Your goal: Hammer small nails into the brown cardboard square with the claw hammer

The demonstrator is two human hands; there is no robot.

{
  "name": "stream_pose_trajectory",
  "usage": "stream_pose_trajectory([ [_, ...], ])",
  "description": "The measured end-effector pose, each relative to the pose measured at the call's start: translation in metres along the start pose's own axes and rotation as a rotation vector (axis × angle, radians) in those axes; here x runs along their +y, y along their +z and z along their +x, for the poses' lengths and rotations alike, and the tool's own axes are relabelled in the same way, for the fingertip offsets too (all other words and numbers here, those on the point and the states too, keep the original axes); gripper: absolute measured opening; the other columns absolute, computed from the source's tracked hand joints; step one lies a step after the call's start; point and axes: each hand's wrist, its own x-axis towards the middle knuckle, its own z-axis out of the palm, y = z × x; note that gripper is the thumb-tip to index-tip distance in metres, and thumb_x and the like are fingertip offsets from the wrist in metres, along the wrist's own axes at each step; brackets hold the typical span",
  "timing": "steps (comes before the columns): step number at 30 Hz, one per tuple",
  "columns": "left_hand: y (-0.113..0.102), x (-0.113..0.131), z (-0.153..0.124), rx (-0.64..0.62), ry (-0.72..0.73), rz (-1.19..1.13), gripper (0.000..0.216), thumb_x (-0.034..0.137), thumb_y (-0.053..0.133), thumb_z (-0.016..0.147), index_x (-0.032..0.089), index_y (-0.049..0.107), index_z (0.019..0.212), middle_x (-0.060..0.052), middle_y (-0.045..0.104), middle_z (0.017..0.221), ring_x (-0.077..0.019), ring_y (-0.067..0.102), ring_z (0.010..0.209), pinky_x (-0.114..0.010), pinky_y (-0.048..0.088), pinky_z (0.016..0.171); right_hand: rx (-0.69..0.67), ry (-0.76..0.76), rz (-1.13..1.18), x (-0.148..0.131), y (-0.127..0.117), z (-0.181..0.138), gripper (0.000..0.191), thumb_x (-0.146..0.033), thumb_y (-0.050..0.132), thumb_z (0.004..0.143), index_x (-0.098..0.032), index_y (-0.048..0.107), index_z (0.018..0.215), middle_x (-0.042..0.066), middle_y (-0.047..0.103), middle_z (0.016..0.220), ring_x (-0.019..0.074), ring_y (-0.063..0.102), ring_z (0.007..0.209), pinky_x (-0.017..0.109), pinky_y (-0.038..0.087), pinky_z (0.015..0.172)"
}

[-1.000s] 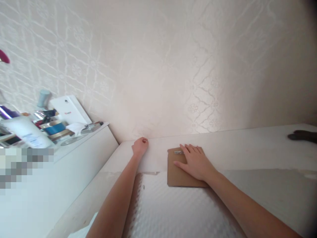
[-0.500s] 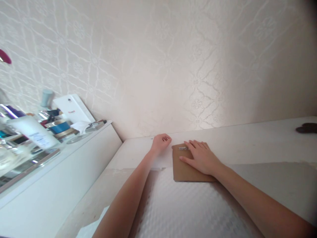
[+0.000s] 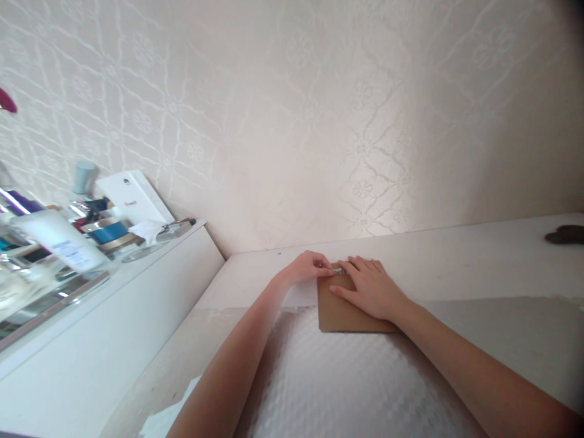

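A flat brown cardboard rectangle (image 3: 340,311) lies in front of me, with a small silvery strip (image 3: 338,271) along its far edge; I cannot make out what the strip is. My right hand (image 3: 370,289) rests flat on the cardboard's right half, fingers stretched out and thumb apart. At the far left corner, my left hand (image 3: 314,266) has thumb and fingertips pinched together right at the strip's left end. Whatever is between those fingertips is too small to name.
White quilted or bubbled material (image 3: 347,383) spreads under the near side. On the left, a white cabinet (image 3: 150,286) carries a tube (image 3: 61,237), a white box (image 3: 135,198) and several jars. A dark object (image 3: 566,235) lies far right, by the patterned wall (image 3: 292,134).
My left hand has moved right, from beside the cardboard to its far left corner, fingertips now at the silvery strip. My right hand stays on the cardboard.
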Motion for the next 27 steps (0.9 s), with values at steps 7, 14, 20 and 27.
stream_pose_trajectory([
  [7, 0.000, -0.006, 0.002, 0.001, -0.018, -0.130, 0.027, 0.038, 0.076, 0.060, 0.013, 0.067, 0.067, 0.000, 0.063, 0.066, -0.0099, 0.052, 0.062, -0.023, 0.040, 0.064, 0.029, -0.025, 0.001, 0.001, 0.000, 0.000, 0.062, -0.057, 0.039, 0.086, -0.015, 0.052, 0.129, 0.017, 0.051, 0.134, 0.0327, 0.045, 0.124, 0.047, 0.031, 0.100],
  [14, -0.023, -0.021, 0.000, 0.504, -0.118, -0.083, 0.017, 0.030, 0.068, 0.071, 0.015, 0.068, 0.077, -0.004, 0.068, 0.078, -0.0137, 0.060, 0.072, -0.026, 0.045, 0.071, 0.032, -0.013, 0.005, 0.002, 0.001, 0.000, 0.063, -0.060, 0.039, 0.086, -0.016, 0.053, 0.128, 0.017, 0.051, 0.134, 0.0327, 0.045, 0.123, 0.047, 0.031, 0.101],
  [20, -0.056, -0.051, -0.021, 0.837, -0.484, 0.350, 0.015, 0.020, 0.064, 0.075, 0.018, 0.069, 0.089, -0.007, 0.071, 0.097, -0.0209, 0.064, 0.093, -0.030, 0.047, 0.083, 0.018, -0.002, 0.003, 0.003, 0.002, 0.000, 0.064, -0.061, 0.038, 0.085, -0.016, 0.053, 0.129, 0.017, 0.050, 0.136, 0.0331, 0.042, 0.126, 0.046, 0.030, 0.102],
  [27, -0.063, -0.063, -0.025, 0.751, -0.574, 0.325, 0.019, 0.026, 0.061, 0.076, 0.020, 0.072, 0.091, -0.008, 0.072, 0.097, -0.0234, 0.066, 0.094, -0.031, 0.048, 0.081, 0.018, 0.003, 0.000, 0.002, 0.001, 0.000, 0.064, -0.062, 0.038, 0.085, -0.017, 0.054, 0.128, 0.017, 0.049, 0.136, 0.0328, 0.042, 0.126, 0.047, 0.030, 0.102],
])
